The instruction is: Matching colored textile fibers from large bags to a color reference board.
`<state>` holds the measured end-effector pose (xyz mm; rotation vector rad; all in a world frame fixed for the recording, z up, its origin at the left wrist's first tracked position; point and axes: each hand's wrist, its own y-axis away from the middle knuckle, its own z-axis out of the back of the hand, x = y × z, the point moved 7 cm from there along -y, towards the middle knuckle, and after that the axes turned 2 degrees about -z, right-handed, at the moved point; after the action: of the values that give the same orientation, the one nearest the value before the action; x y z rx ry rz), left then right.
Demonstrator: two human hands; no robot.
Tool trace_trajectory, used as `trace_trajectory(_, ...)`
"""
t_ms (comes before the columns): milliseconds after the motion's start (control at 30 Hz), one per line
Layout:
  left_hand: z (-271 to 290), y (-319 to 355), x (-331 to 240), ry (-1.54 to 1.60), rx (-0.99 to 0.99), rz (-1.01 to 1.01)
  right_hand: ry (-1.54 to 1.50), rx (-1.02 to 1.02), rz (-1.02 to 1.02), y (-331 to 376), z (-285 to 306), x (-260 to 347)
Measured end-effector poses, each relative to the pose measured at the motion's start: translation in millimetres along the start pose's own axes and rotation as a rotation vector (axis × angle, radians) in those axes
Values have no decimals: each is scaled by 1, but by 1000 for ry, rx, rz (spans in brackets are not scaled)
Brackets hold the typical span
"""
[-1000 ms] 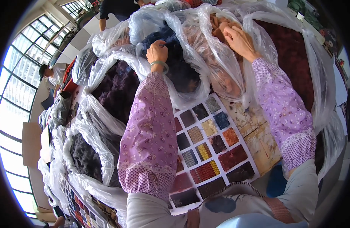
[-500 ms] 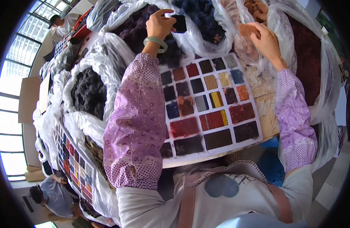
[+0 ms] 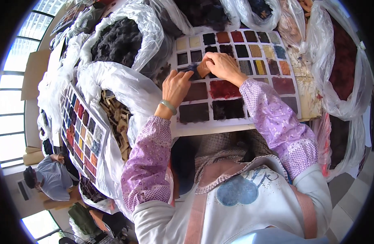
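In front of me lies a white board [image 3: 199,127] with rows of coloured, fuzzy swatches. My right hand [image 3: 227,67] pinches an orange-brown swatch [image 3: 203,69] low over the board's left half. Close beside it, my left hand [image 3: 175,88] has its fingers drawn together at a dark swatch [image 3: 188,72], which they partly cover. A dark red swatch [image 3: 225,88] and a black one [image 3: 228,109] lie nearer to me on the board. My hands and sleeves hide some of the other squares.
Clear plastic bags of loose fibre surround the board, with dark grey fibre [image 3: 117,42] at left and dark red fibre [image 3: 342,61] at right. A second swatch board [image 3: 82,136] leans at left beside a bag of brown scraps [image 3: 116,126]. Another person [image 3: 53,177] sits at far left.
Both hands have come from above the bags at the back down to the board's left half, the swatches with them. My view has shifted left, showing more of the board's left side.
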<state>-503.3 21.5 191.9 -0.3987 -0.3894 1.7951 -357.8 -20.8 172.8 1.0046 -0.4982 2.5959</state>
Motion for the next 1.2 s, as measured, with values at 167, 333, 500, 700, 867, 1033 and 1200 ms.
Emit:
trace_trajectory(167,0,-3,19,115,-54,15,321,158,349,-25,-36,37)
trace_trajectory(333,-30,-11,33,148,202,338,74,334,233,-43,-42,9)
trace_trajectory(500,-28,-3,55,186,11,457,-121,381,166,-40,-47,9)
trace_trajectory(700,-23,7,68,348,25,525,92,273,375,-35,-46,15)
trace_trajectory(867,-17,7,38,118,75,308,240,209,373,-20,-43,23)
trace_trajectory(1033,-21,9,34,121,96,287,493,106,442,-10,-49,36)
trace_trajectory(1200,-24,6,35,95,140,277,414,161,354,-20,-44,39)
